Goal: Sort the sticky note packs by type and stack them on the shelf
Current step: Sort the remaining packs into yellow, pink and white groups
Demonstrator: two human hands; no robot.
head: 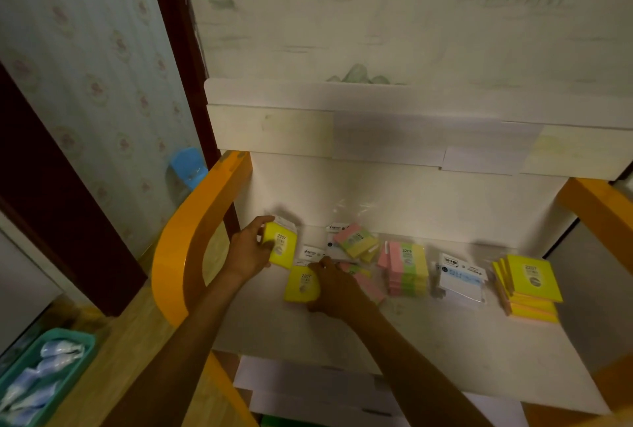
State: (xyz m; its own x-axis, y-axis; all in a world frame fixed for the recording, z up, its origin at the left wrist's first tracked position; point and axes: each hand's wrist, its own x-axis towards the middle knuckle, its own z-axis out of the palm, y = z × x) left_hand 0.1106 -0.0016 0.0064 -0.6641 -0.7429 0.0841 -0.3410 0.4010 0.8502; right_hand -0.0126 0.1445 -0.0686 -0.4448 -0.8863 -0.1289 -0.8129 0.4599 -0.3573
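Observation:
My left hand [251, 248] grips a yellow sticky note pack [283, 246] marked 2207, held tilted above the white shelf [445, 341] at its left end. My right hand [337, 288] rests on the shelf with its fingers on a second yellow pack [300, 284]. Multicolour pink, green and yellow packs [356, 240] lie behind my right hand, and a stack of the same kind [407, 269] stands in the middle. A white pack [460, 279] lies right of that. At the right end sits a stack of yellow packs [529, 286].
Orange side rails [185, 248] frame the shelf on both sides. A white back panel [394, 139] rises behind it. A lower white shelf [308, 392] shows below. A teal basket [44, 375] sits on the floor at left.

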